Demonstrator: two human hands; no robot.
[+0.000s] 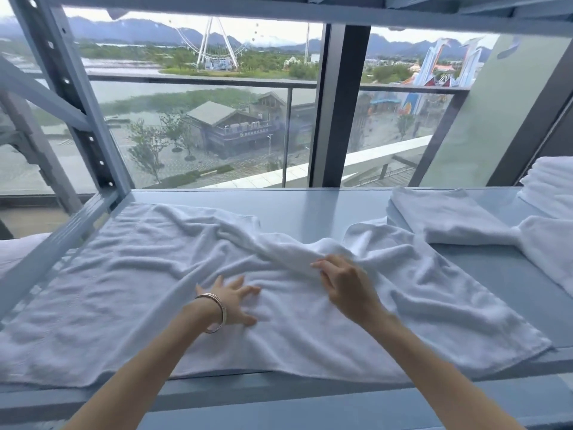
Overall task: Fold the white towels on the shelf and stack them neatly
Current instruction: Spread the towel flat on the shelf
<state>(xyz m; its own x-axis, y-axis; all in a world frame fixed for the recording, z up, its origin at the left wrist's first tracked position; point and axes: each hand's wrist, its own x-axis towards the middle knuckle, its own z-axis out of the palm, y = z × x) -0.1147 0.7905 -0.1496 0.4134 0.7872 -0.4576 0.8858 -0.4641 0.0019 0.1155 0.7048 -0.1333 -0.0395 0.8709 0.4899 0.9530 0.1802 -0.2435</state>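
A pale blue shelf (310, 209) carries a large rumpled white towel (130, 274) spread across its front. Folded towels (449, 218) lie at the right. The left hand (237, 301) presses flat, fingers splayed wide; the right hand (342, 282) pinches a raised towel fold.

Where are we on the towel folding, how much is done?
Early. Done: one folded towel lies flat at the right of the shelf, with more white linen piled behind it. In hand: a large towel lies spread and wrinkled; the left hand presses it flat while the right hand pinches a bunched ridge. Left: smoothing, folding and stacking it.
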